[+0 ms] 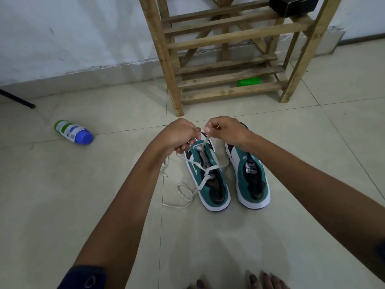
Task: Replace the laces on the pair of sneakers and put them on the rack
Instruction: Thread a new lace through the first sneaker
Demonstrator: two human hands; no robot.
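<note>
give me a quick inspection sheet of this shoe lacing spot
surface: pale tiled floor, bare feet at the bottom edge
job's things: two teal and white sneakers side by side; left sneaker partly laced with a white lace trailing onto the floor; right sneaker shows no lace; wooden rack behind them
clutter: blue-capped bottle lying on the floor; green container on the lowest shelf; black box on an upper shelf
grippers: left hand and right hand each pinch the lace
cables: nothing seen
surroundings: white scuffed wall

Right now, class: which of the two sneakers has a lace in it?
The left sneaker: a white lace runs through it, held by both hands. The right sneaker shows none.
</note>
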